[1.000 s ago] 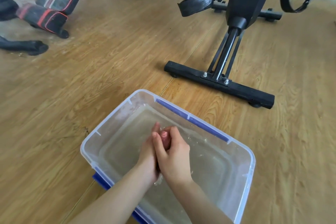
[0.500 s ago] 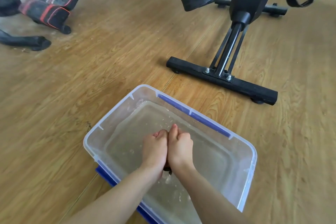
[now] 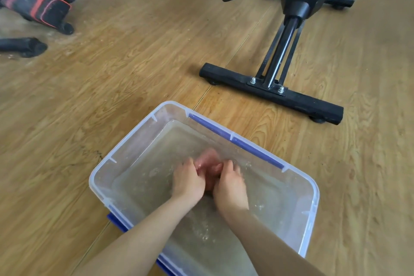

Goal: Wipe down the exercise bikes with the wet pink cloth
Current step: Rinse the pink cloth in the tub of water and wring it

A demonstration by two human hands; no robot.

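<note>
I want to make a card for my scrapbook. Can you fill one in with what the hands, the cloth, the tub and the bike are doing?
left hand: grips the cloth
right hand: grips the cloth too, next to the left hand
cloth: pink, bunched between both hands, down in the water
tub: clear plastic with blue clips, holds the water, stands on the floor
bike: black, on the floor beyond the tub, no hand on it
floor: wood

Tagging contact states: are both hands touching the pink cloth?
Touching. Head view shows the left hand and right hand gripping the pink cloth between them, inside the water-filled tub.
</note>
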